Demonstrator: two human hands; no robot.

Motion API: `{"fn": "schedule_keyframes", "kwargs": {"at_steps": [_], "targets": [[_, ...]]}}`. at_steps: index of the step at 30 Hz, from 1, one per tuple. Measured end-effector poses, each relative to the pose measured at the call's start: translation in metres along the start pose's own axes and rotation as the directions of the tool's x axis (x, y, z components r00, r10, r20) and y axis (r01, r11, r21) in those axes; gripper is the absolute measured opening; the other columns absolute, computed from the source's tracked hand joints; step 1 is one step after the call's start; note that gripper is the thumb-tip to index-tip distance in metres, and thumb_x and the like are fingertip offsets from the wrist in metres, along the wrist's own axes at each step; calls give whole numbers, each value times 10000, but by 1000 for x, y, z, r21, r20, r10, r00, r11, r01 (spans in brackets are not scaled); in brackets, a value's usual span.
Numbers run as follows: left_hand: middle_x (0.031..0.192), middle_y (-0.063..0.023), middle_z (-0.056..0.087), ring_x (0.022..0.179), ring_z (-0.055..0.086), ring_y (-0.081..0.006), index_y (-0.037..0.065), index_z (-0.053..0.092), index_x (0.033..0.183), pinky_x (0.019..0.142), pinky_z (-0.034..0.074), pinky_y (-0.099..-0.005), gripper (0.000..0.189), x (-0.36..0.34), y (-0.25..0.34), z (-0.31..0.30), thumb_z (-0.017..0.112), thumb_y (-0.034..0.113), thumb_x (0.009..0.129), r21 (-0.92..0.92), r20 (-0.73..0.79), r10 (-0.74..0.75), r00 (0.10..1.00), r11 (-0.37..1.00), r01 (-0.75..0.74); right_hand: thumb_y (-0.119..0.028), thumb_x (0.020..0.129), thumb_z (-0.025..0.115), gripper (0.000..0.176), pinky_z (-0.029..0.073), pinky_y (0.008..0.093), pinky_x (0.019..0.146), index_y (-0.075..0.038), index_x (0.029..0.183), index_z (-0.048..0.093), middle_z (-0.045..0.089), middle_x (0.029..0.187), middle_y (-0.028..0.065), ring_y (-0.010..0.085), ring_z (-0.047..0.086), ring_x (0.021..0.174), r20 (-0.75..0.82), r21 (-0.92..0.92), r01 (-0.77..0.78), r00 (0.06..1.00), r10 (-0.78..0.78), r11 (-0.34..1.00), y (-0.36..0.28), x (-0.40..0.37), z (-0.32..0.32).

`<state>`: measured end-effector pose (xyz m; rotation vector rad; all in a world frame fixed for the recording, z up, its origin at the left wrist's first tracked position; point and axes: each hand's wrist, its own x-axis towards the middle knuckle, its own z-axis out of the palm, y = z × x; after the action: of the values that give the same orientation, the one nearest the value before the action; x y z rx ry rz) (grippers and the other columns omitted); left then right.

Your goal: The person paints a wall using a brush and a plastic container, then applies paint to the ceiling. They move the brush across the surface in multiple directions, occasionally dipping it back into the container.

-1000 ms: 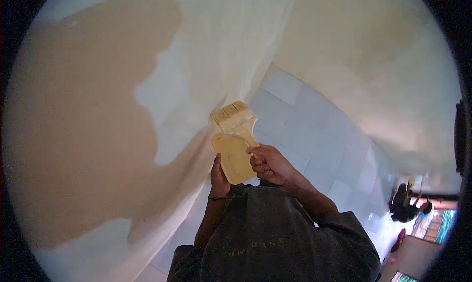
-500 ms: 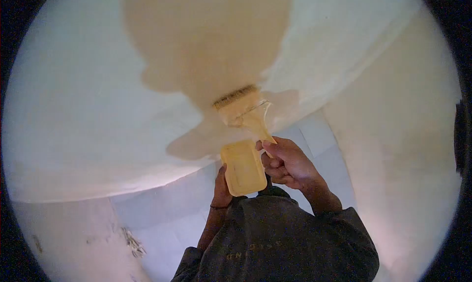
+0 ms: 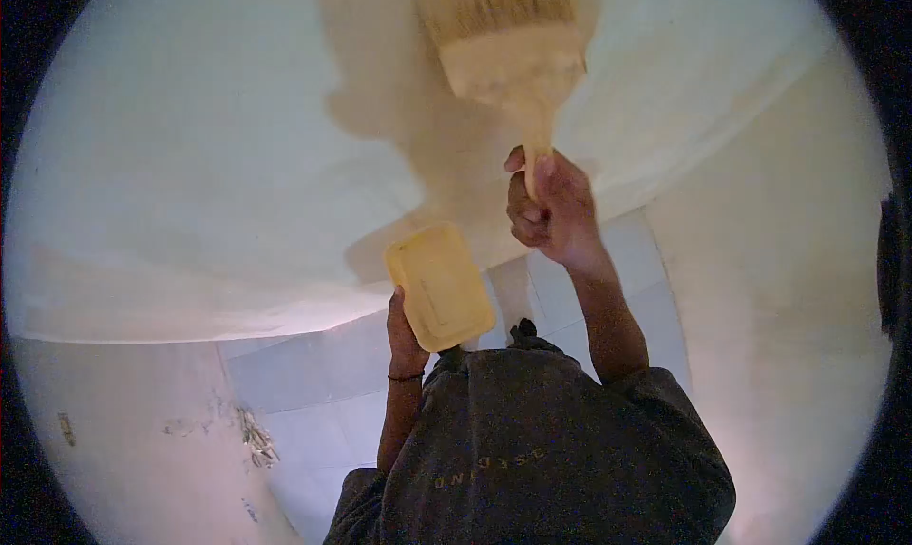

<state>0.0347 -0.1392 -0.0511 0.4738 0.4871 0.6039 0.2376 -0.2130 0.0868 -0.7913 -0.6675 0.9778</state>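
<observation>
My right hand (image 3: 556,203) is closed round the handle of a wide, flat paint brush (image 3: 518,56), raised with its bristles upward in front of the pale wall (image 3: 209,165). The bristles are dark and streaked, and the body is cream coloured. Lower and to the left, my left hand (image 3: 407,341) grips the left edge of a yellow rectangular tub (image 3: 440,288). The tub's open side faces the camera, and a light yellowish layer shows inside. Whether the bristles touch the wall cannot be told.
Pale floor tiles (image 3: 323,383) lie below the wall's lower edge. A second wall (image 3: 769,250) stands at the right. At the lower left a wall surface (image 3: 142,421) has worn marks and a bundle of thin pale strands (image 3: 255,438). Shadows fall on the main wall.
The brush and my right hand have moved up, and the brush looks larger. My left hand and the tub have shifted up and left. The shadows have moved right.
</observation>
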Motion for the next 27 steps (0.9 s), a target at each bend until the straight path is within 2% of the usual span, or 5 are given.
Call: {"fn": "schedule_keyframes", "kwargs": {"at_steps": [3, 15, 21, 23, 27], "targets": [[1149, -145, 434, 1030, 461, -265, 31, 296, 1211, 846, 409, -408, 476, 22, -28, 11, 295, 360, 868, 78, -47, 35, 998, 996, -31, -396, 804, 486, 348, 204, 198, 316, -64, 901, 447, 388, 507, -14, 47, 292, 360, -57, -18, 0, 998, -1, 1000, 47, 4, -79], [1126, -152, 446, 1030, 457, -263, 25, 299, 1205, 842, 407, -403, 485, 18, -18, -5, 317, 363, 858, -26, -45, -11, 999, 1000, 10, -425, 815, 452, 353, 171, 197, 310, -74, 852, 449, 308, 485, -34, 48, 234, 357, -290, -66, -440, 867, 405, 895, 148, -75, -115], [1128, -140, 449, 1025, 460, -260, 33, 310, 1203, 841, 407, -400, 487, 23, -28, -2, 319, 371, 852, 69, -89, 86, 992, 994, -80, -414, 810, 468, 340, 194, 187, 313, -80, 864, 434, 333, 533, -23, 55, 239, 373, -360, 119, -607, 711, 604, 786, 195, -99, -148], [1129, -137, 449, 1024, 460, -258, 36, 315, 1201, 843, 406, -399, 486, 24, -30, -7, 318, 374, 851, 76, -118, 93, 989, 993, -85, -405, 791, 498, 316, 219, 193, 279, -100, 856, 450, 367, 507, -17, 62, 291, 339, -231, 596, -568, 556, 799, 567, 217, -97, -169], [1080, -95, 473, 973, 489, -222, 54, 366, 1146, 813, 434, -378, 407, 30, -35, -21, 308, 348, 872, 136, -115, 154, 981, 981, -138, -382, 820, 462, 299, 212, 173, 291, -88, 867, 432, 363, 558, -17, 49, 270, 373, -273, 494, -629, 543, 794, 601, 196, -84, -166]]}}
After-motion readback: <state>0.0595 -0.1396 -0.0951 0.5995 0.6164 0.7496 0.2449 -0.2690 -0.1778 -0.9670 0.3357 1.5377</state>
